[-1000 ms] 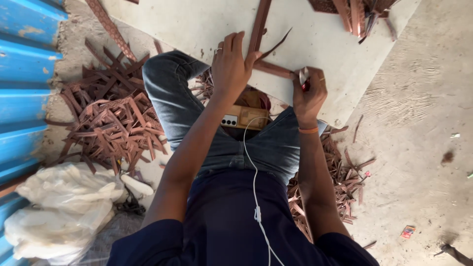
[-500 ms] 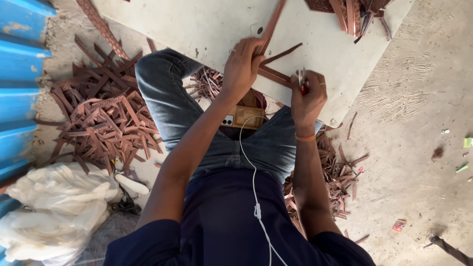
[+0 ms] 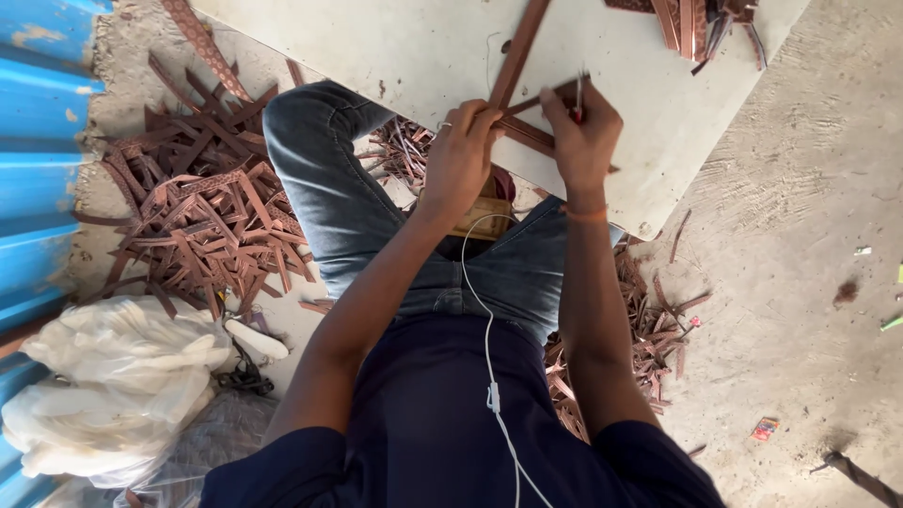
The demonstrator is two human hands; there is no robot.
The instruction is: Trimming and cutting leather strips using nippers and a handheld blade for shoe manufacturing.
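Note:
I sit on the floor with a white board [image 3: 395,47] across my knees. My left hand [image 3: 463,155] presses down on a long brown leather strip [image 3: 519,49] that runs up the board, fingers closed over it near a second strip crossing it. My right hand [image 3: 581,136] grips a thin metal tool [image 3: 578,94] upright at the crossing of the strips, with a short brown strip [image 3: 531,136] under its fingers. An orange band circles my right wrist.
A big heap of brown leather offcuts [image 3: 202,216] lies left of my knee, more scraps [image 3: 649,329] at my right. More strips [image 3: 701,23] lie on the board's far end. White plastic bags [image 3: 113,376] and a blue corrugated wall [image 3: 38,141] at the left. Concrete floor at the right.
Both hands have kept their hold on the strips and the tool, the right hand shifting slightly up the board. The view has drifted so the hands sit a little further right.

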